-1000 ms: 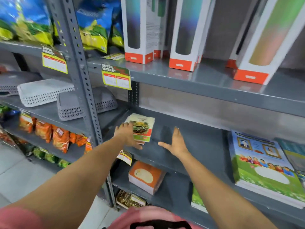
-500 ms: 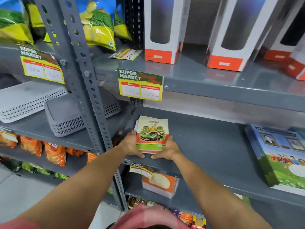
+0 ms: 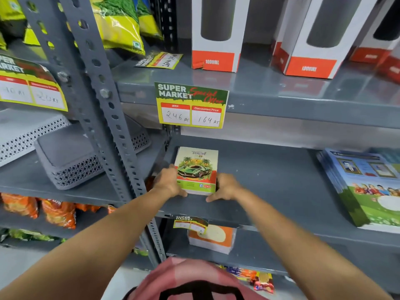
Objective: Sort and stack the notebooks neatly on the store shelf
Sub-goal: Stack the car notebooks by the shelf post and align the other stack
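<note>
A small stack of notebooks (image 3: 196,168) with a green car on the top cover lies flat at the left end of the grey middle shelf (image 3: 270,180). My left hand (image 3: 167,182) presses against the stack's left side. Against its right side lies my right hand (image 3: 227,187), fingertips on the shelf. The stack is squeezed between both hands. Further right on the same shelf lies a stack of larger notebooks (image 3: 365,187) with a blue and green cover, apart from my hands.
A perforated grey upright post (image 3: 104,105) stands just left of the stack. White and orange bottle boxes (image 3: 214,33) fill the shelf above, with a price tag (image 3: 191,105) on its edge. Grey baskets (image 3: 71,161) sit to the left. An orange pack (image 3: 211,239) lies below.
My right hand came from the bare shelf to the stack's right side. Both hands squared the car notebooks into a straight pile. The view moved closer.
</note>
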